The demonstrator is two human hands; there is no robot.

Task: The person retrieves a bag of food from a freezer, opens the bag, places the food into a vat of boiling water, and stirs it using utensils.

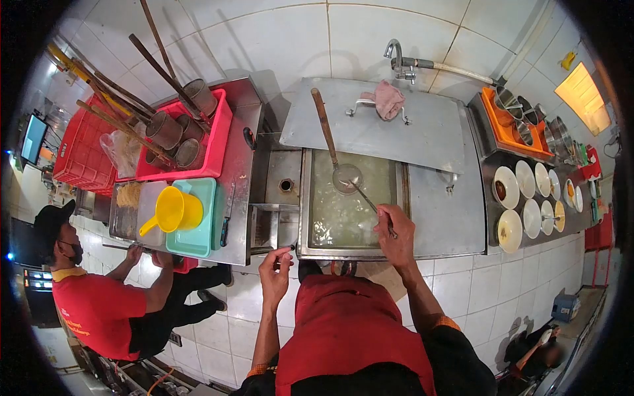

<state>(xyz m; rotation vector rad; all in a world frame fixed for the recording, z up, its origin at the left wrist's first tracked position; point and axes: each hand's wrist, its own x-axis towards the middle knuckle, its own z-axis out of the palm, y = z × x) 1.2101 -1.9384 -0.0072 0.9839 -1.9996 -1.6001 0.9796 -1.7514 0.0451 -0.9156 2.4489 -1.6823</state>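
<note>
My right hand grips the thin metal handle of a long utensil, over the right side of a square vat of cloudy, bubbling liquid. The utensil's far end meets a round strainer in the vat; its head cannot be made out. The strainer's wooden handle leans back on the metal cover. In front of the vat's left corner is my left hand, fingers curled and thumb drawn in, close beside a small black knob. Whether it touches the knob or holds anything small is unclear.
On the left, a pink crate holds several long-handled strainers; a yellow dipper sits on a teal tray near a knife. A co-worker stands at left. Several bowls line the right counter. A faucet is behind.
</note>
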